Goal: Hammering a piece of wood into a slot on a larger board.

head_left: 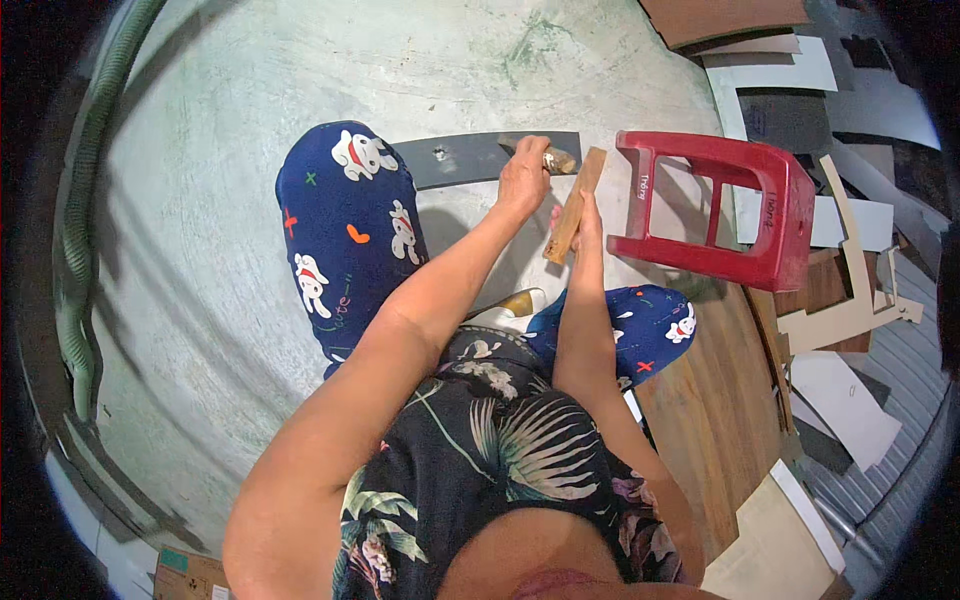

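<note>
My right hand (pixel 588 225) is closed around a narrow wooden strip (pixel 578 205), which slants up above the floor. Just left of it, my left hand (pixel 523 182) grips a short, mottled brown, stick-like piece (pixel 562 161); its exact kind is unclear and the fingers cover part of it. Beneath the left hand a dark grey curved strip (pixel 470 166) lies on the floor, with a small pale spot near its middle. My left knee hides part of that strip's left end.
A red plastic stool (pixel 785 220) lies on its side to the right. Beyond it are stacked boards and offcuts (pixel 850 410). A wood-grain board (pixel 705 430) lies by my right leg. Along the left runs a green ribbed hose (pixel 80 240). A cardboard box (pixel 185 575) sits at lower left.
</note>
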### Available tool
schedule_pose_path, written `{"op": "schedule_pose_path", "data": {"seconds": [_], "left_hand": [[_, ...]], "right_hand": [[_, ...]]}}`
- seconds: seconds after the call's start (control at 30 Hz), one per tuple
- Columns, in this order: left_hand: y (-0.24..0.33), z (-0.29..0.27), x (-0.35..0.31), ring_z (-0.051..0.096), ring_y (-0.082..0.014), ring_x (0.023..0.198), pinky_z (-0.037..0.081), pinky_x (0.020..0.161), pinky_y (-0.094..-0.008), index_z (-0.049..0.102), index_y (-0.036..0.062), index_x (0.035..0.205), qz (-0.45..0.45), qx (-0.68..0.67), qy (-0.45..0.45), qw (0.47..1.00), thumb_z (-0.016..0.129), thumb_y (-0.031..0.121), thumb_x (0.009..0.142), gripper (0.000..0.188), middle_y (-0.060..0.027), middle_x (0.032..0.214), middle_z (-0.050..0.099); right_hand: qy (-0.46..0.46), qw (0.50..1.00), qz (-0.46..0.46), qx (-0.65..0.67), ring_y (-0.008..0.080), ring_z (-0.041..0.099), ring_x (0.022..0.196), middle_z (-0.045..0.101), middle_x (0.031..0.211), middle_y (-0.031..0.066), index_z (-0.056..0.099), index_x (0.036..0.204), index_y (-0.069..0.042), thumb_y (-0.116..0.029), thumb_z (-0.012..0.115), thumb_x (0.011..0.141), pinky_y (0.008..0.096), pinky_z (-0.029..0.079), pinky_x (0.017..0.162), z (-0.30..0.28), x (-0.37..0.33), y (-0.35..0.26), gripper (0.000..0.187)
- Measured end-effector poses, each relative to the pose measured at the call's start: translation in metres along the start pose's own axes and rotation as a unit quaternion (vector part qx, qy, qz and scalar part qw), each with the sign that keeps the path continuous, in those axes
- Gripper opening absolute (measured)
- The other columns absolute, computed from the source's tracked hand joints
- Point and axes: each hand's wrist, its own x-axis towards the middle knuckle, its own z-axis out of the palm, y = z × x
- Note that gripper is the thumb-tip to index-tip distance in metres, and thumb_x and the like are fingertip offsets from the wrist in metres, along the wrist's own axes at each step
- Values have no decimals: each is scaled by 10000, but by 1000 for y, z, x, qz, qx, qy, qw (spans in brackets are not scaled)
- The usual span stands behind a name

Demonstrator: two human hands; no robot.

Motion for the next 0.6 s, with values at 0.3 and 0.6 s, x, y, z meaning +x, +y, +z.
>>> {"op": "schedule_pose_path", "data": {"seconds": [0.3, 0.6], "left_hand": [[15, -14, 14, 597, -409, 929, 504, 775, -486, 504, 110, 1161, -21, 59, 97, 993, 609, 27, 740, 442, -184, 1137, 506], [22, -14, -3, 613, -405, 913, 507, 770, -493, 517, 128, 1161, -72, 107, 46, 991, 650, 116, 750, 432, -188, 1099, 515]], "right_hand": [[31, 996, -72, -45, 261, 617, 614, 586, 828, 158, 468, 1149, -58, -442, 578, 871, 398, 528, 526, 24, 0, -8, 486], [-79, 959, -175, -209, 160, 604, 605, 621, 854, 59, 602, 1148, -78, -254, 665, 852, 308, 494, 476, 51, -26, -33, 350]]}}
